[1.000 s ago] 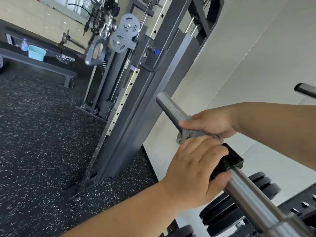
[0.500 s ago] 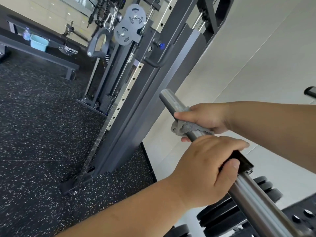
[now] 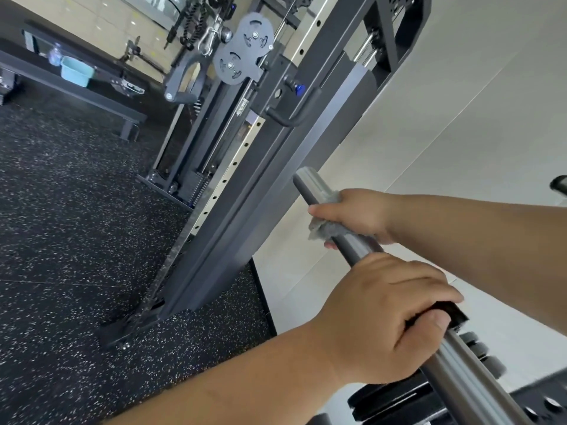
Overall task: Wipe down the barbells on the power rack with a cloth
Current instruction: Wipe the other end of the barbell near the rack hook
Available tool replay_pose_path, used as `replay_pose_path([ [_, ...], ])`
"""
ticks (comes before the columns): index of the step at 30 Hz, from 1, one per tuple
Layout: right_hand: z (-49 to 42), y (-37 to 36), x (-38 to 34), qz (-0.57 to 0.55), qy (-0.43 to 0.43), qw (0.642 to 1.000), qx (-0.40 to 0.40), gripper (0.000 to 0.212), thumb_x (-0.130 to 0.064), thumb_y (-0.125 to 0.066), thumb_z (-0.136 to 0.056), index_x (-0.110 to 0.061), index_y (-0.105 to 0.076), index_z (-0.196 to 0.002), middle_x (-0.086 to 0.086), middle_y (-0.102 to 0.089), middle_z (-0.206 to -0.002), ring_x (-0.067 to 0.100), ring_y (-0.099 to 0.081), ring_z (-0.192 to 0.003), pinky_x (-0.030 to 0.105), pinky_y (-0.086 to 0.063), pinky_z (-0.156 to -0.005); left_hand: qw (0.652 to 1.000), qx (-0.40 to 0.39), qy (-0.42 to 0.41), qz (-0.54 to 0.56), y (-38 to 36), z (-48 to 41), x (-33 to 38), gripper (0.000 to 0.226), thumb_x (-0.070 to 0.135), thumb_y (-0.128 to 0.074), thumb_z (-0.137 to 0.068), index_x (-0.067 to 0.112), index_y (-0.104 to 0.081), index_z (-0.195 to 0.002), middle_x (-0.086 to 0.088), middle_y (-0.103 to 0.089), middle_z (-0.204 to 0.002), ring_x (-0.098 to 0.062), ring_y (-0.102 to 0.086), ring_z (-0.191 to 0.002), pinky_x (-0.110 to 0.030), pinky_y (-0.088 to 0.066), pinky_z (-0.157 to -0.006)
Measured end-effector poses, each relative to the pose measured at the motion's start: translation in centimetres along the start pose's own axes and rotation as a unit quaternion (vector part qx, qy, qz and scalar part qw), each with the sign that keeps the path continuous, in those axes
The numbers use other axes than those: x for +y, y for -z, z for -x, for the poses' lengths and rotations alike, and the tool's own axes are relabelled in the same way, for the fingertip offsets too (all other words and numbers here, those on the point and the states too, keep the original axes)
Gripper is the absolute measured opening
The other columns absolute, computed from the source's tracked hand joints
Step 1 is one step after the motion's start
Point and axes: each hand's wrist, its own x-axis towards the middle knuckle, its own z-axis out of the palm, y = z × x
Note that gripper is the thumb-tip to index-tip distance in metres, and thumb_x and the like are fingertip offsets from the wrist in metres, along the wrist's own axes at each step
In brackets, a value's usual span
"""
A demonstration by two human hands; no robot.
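We find the right grip wrapping the grey cloth round the barbell near its free end; the left grip clasps it nearer us. We judge wiping underway, much remaining.

The left hand comes in from the lower edge on a bare forearm. Its fingers curl over the smooth silver steel barbell sleeve, with the thumb against the near side. Farther along, the right hand, its arm entering from the right, grips a crumpled grey cloth round the sleeve.
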Motion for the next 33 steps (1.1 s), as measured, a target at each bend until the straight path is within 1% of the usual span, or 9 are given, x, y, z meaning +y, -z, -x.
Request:
replay_pose_path([
  [3,-0.6,-0.1,-1.2,0.025,0.035,0.999,0.021,0.039,-0.045,-0.057,-0.103,-0.013,-0.074,-0.089,-0.005,-0.076,-0.072,0.005,-0.068,-0.064,0.032,-0.052,-0.090,1.000,0.005,0.020,-0.006,0.0,0.1,0.0,0.041,0.033,-0.041,-0.098,0.015,-0.076,-0.112,0.007,-0.072,-0.113,-0.009,-0.065,-0.108,-0.043,-0.036,-0.102],
  [5,0.0,0.4,-1.4,0.041,0.041,0.998,0.009,0.031,-0.036,-0.058,-0.104,-0.007,-0.065,-0.100,-0.001,-0.078,-0.082,-0.003,-0.069,-0.065,0.021,-0.054,-0.089,0.999,0.013,0.031,0.011,-0.1,0.2,-0.1,0.042,0.036,-0.042,-0.098,0.016,-0.076,-0.112,0.009,-0.072,-0.114,-0.009,-0.064,-0.111,-0.046,-0.036,-0.105],
  [9,2.6,1.6,-0.4,0.040,-0.007,0.996,-0.080,0.037,-0.032,-0.058,-0.104,-0.001,-0.052,-0.124,0.020,-0.073,-0.114,0.019,-0.071,-0.086,0.025,-0.059,-0.072,0.999,0.023,0.040,0.023,-0.3,0.4,-0.2,0.042,0.038,-0.044,-0.097,0.017,-0.076,-0.113,0.009,-0.073,-0.114,-0.010,-0.063,-0.113,-0.048,-0.037,-0.104],
  [11,2.1,1.3,-0.1,0.053,-0.006,0.996,-0.069,0.032,-0.035,-0.062,-0.103,-0.006,-0.057,-0.116,0.014,-0.077,-0.103,0.022,-0.070,-0.086,0.026,-0.058,-0.064,0.999,0.028,0.041,0.021,-0.3,0.5,-0.1,0.042,0.037,-0.044,-0.096,0.016,-0.076,-0.112,0.009,-0.073,-0.113,-0.010,-0.063,-0.112,-0.047,-0.037,-0.104],
  [16,-2.1,-0.6,-1.8,-0.096,-0.042,0.993,0.047,0.035,-0.031,-0.069,-0.091,-0.006,-0.058,-0.113,0.015,-0.076,-0.094,0.038,-0.073,-0.081,0.057,-0.059,-0.091,0.997,0.048,0.046,0.030,-0.5,0.5,0.1,0.041,0.035,-0.043,-0.096,0.013,-0.076,-0.108,0.008,-0.074,-0.107,-0.010,-0.064,-0.105,-0.044,-0.036,-0.105],
  [22,-3.3,0.4,-1.5,0.037,0.021,0.997,0.061,0.034,-0.049,-0.053,-0.100,-0.017,-0.062,-0.100,0.000,-0.076,-0.101,0.027,-0.070,-0.106,0.044,-0.054,-0.102,0.996,0.060,0.055,0.046,-0.7,0.4,0.3,0.038,0.031,-0.044,-0.093,0.013,-0.076,-0.105,0.008,-0.075,-0.106,-0.010,-0.065,-0.102,-0.047,-0.037,-0.104],
  [24,-1.6,0.9,-0.3,0.062,0.025,0.998,0.009,0.033,-0.048,-0.057,-0.102,-0.017,-0.057,-0.114,-0.001,-0.077,-0.102,0.024,-0.068,-0.108,0.035,-0.054,-0.098,0.996,0.055,0.058,0.048,-0.6,0.2,0.3,0.038,0.031,-0.045,-0.092,0.013,-0.076,-0.105,0.008,-0.075,-0.105,-0.010,-0.065,-0.102,-0.048,-0.037,-0.104],
  [28,-1.4,1.7,0.0,0.232,0.023,0.972,0.030,0.087,-0.067,-0.055,-0.094,-0.027,-0.013,-0.160,-0.004,-0.060,-0.129,0.024,-0.059,-0.113,0.037,-0.047,-0.101,0.997,0.046,0.052,0.043,-0.5,0.1,0.2,0.038,0.031,-0.046,-0.092,0.013,-0.077,-0.104,0.007,-0.075,-0.103,-0.010,-0.066,-0.100,-0.044,-0.037,-0.102],
  [33,-5.8,1.7,-0.9,0.164,0.055,0.981,0.091,0.081,-0.061,-0.054,-0.096,-0.042,-0.011,-0.162,-0.001,-0.046,-0.154,0.024,-0.051,-0.130,0.040,-0.040,-0.113,0.998,0.043,0.049,0.027,-0.5,-0.2,-0.1,0.041,0.035,-0.044,-0.092,0.015,-0.078,-0.103,0.006,-0.076,-0.098,-0.012,-0.065,-0.093,-0.042,-0.038,-0.100],
])
